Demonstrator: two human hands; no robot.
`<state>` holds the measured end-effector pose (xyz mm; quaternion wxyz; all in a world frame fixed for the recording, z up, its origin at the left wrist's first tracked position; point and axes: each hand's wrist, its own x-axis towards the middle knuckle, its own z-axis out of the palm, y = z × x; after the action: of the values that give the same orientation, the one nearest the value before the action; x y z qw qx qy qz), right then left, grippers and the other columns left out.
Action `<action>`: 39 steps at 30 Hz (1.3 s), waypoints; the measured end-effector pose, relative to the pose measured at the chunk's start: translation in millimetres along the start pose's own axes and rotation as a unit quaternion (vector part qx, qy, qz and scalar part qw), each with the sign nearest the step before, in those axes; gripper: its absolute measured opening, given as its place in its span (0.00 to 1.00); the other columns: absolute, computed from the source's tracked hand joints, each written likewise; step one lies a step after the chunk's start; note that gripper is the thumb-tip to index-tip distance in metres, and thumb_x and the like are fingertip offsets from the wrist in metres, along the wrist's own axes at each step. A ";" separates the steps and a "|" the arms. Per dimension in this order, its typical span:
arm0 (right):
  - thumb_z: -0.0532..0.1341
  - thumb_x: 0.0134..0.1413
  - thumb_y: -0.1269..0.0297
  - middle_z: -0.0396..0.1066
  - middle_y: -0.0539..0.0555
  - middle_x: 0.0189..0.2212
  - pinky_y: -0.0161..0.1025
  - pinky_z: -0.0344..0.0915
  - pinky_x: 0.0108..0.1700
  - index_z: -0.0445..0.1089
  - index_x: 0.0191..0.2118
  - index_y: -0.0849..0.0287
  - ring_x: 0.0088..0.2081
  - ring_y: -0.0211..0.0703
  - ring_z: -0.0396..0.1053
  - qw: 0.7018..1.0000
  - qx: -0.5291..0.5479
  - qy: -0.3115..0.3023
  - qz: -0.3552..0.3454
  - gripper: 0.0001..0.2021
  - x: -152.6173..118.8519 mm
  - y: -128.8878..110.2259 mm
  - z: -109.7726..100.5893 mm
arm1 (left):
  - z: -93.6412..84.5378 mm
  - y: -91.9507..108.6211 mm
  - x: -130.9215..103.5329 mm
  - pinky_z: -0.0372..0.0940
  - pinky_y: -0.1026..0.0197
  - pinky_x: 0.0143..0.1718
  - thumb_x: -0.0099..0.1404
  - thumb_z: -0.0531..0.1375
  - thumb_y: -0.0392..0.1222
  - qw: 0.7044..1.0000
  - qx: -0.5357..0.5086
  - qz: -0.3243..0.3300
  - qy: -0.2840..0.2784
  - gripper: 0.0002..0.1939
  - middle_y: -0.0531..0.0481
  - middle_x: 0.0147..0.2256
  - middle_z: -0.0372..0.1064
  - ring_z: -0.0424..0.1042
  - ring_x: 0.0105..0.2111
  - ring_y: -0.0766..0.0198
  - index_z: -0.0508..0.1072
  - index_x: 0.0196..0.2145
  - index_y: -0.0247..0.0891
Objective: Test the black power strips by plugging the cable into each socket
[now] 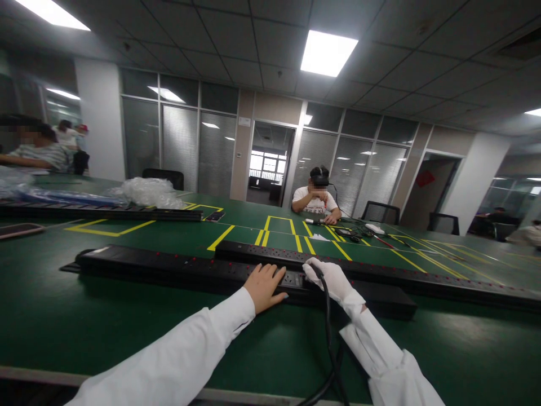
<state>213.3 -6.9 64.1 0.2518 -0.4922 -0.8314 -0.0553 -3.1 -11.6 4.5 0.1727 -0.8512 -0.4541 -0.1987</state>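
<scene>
A long black power strip [169, 268] with red-marked sockets lies across the green table in front of me. My left hand [265, 286], bare, rests on its top with the fingers spread. Just to the right, my right hand [332, 277], in a white glove, is closed around the end of a thick black power cord [328, 321] at the strip's sockets. The glove hides the plug, so I cannot tell how deep it sits. From there the cord hangs down over the table's near edge. Directly behind lies a second long black power strip [393, 274], reaching far right.
Another dark strip [177, 214], clear plastic wrapping [150, 192] and a phone [21, 230] lie at the left. Yellow tape [222, 238] marks the green table [169, 338]. Across it sits a person [315, 197] beside tangled cables and a white adapter [375, 229].
</scene>
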 end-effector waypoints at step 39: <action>0.46 0.56 0.51 0.70 0.49 0.24 0.32 0.48 0.27 0.66 0.38 0.50 0.25 0.37 0.66 0.985 -0.164 -0.033 -0.044 0.15 -2.2 -8.5 7.7 | 1.2 0.5 0.2 0.50 0.49 0.50 0.58 0.50 0.57 1.000 -0.006 -0.005 0.005 0.32 0.41 0.47 0.61 0.59 0.48 0.51 0.53 0.56 0.40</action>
<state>204.1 -10.4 57.8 0.1378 -0.4912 -0.8398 -0.1855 -2.4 -11.1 3.5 0.1687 -0.8491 -0.4561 -0.2062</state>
